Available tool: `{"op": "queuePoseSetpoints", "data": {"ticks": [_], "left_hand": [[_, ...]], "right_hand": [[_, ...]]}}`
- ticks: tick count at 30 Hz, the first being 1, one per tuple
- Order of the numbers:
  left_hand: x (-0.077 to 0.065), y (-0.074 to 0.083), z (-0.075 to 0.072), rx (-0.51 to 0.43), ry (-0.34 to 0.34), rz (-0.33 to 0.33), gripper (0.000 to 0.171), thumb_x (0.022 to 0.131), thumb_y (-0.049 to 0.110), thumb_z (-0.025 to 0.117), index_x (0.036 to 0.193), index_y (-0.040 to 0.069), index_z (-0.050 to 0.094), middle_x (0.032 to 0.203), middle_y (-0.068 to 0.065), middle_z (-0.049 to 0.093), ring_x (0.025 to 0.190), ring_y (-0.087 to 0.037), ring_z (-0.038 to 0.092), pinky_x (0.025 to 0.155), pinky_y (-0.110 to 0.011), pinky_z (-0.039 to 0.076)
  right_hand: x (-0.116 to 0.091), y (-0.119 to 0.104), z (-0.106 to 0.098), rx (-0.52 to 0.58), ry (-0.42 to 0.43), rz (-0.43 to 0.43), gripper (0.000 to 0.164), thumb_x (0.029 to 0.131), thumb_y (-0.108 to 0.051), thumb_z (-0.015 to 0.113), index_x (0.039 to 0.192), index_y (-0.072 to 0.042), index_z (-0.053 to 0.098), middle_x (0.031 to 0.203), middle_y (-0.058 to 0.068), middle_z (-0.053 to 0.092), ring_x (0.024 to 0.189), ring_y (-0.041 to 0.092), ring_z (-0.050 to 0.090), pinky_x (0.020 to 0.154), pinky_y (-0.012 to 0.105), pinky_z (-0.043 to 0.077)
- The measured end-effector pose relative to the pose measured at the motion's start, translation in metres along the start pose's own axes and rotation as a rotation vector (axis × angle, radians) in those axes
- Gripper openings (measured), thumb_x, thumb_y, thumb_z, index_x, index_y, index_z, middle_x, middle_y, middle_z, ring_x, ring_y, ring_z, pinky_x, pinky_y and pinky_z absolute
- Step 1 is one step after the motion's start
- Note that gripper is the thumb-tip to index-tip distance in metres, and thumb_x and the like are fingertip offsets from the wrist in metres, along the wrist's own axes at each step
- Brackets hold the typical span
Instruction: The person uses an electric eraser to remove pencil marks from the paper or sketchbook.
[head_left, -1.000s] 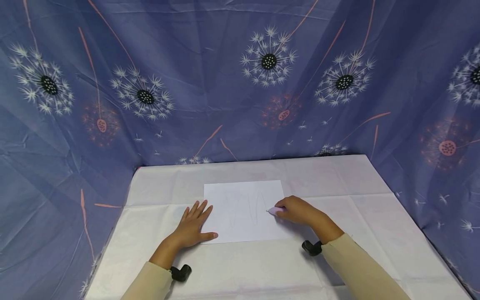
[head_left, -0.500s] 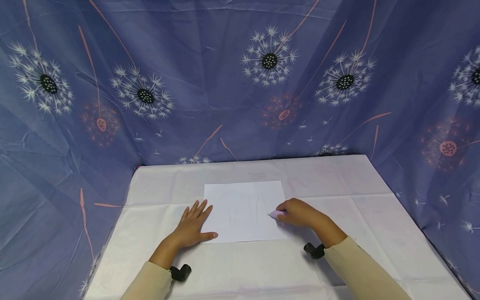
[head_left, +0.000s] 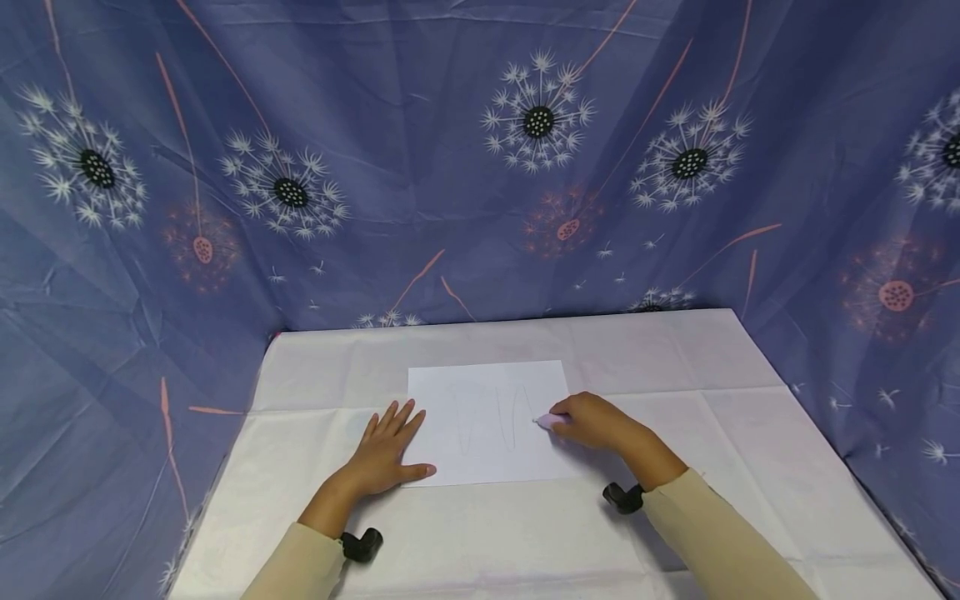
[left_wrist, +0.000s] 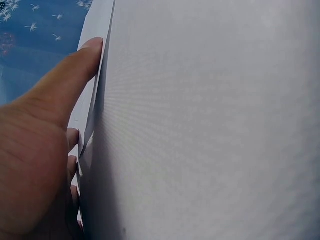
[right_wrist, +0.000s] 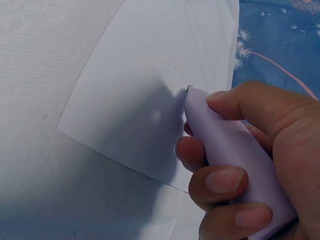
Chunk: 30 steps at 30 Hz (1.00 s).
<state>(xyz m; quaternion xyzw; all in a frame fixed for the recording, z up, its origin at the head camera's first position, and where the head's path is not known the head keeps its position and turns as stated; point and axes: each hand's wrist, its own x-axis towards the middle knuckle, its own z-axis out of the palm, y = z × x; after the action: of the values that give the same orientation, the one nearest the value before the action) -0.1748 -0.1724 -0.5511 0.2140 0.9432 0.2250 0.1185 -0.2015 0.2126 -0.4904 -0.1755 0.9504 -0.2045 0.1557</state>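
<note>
A white sheet of paper [head_left: 487, 467] lies on the cloth, marked with thin zigzag lines. My left hand [head_left: 386, 457] rests flat on its left edge, fingers spread and thumb near the lower left corner. In the left wrist view the thumb [left_wrist: 75, 75] lies along the paper's edge. My right hand [head_left: 596, 421] grips a lilac utility knife [head_left: 552, 422] at the paper's right side. The right wrist view shows its rounded body [right_wrist: 230, 145] with the fingers curled round it and the thumb on top. Its small dark metal tip [right_wrist: 189, 89] is right at the paper, beside the lines.
A creased white cloth [head_left: 480, 542] covers the table. Blue curtain fabric [head_left: 412, 167] with dandelion prints hangs behind it and at both sides. Black wrist devices [head_left: 363, 546] sit under both wrists. Tiny dark specks [right_wrist: 173, 68] lie on the paper near the tip.
My right hand and the utility knife shifted slightly down and right, then returned up and left to about where they were. The left hand and the paper have stayed in place.
</note>
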Motion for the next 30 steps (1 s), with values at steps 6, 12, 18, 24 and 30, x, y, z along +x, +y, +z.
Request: {"op": "queuePoseSetpoints", "data": {"ticks": [6, 12, 18, 24, 30], "left_hand": [[0.0003, 0.0007, -0.0003, 0.003, 0.001, -0.004, 0.097, 0.087, 0.06, 0.07, 0.161, 0.013, 0.028, 0.171, -0.012, 0.013, 0.159, -0.039, 0.003, 0.125, -0.064, 0.002], [0.0003, 0.001, -0.0002, 0.003, 0.0, -0.005, 0.096, 0.087, 0.059, 0.07, 0.161, 0.013, 0.029, 0.171, -0.012, 0.013, 0.159, -0.039, 0.003, 0.125, -0.064, 0.001], [0.0003, 0.0013, -0.0002, -0.002, 0.0, -0.004, 0.096, 0.087, 0.059, 0.071, 0.161, 0.013, 0.029, 0.171, -0.012, 0.013, 0.159, -0.039, 0.003, 0.125, -0.065, 0.001], [-0.0005, 0.0022, -0.0005, -0.005, 0.001, 0.0, 0.096, 0.088, 0.059, 0.07, 0.161, 0.012, 0.028, 0.171, -0.013, 0.012, 0.159, -0.04, 0.003, 0.125, -0.065, 0.001], [-0.001, 0.0024, -0.0011, -0.008, -0.003, -0.006, 0.096, 0.088, 0.058, 0.071, 0.161, 0.013, 0.028, 0.171, -0.012, 0.012, 0.159, -0.039, 0.003, 0.125, -0.064, 0.001]], "right_hand": [[-0.0038, 0.0003, -0.0003, -0.033, -0.017, 0.013, 0.023, 0.093, -0.021, 0.074, 0.112, -0.009, 0.078, 0.112, 0.005, 0.076, 0.096, 0.019, 0.067, 0.089, 0.041, 0.056], [-0.0052, -0.0008, 0.0, -0.055, -0.015, 0.01, 0.024, 0.091, -0.02, 0.075, 0.112, -0.008, 0.077, 0.112, 0.006, 0.076, 0.096, 0.018, 0.067, 0.091, 0.043, 0.056], [-0.0018, -0.0022, -0.0003, -0.053, 0.016, 0.005, 0.025, 0.095, -0.024, 0.071, 0.114, -0.009, 0.076, 0.109, 0.004, 0.076, 0.092, 0.016, 0.065, 0.09, 0.041, 0.055], [0.0027, -0.0048, -0.0029, -0.057, 0.011, 0.022, 0.031, 0.097, -0.026, 0.068, 0.119, -0.006, 0.074, 0.11, 0.006, 0.076, 0.088, 0.016, 0.063, 0.088, 0.042, 0.055], [0.004, -0.0032, -0.0007, -0.066, -0.001, 0.026, 0.029, 0.095, -0.024, 0.07, 0.119, -0.007, 0.075, 0.112, 0.007, 0.076, 0.09, 0.016, 0.063, 0.088, 0.04, 0.055]]}}
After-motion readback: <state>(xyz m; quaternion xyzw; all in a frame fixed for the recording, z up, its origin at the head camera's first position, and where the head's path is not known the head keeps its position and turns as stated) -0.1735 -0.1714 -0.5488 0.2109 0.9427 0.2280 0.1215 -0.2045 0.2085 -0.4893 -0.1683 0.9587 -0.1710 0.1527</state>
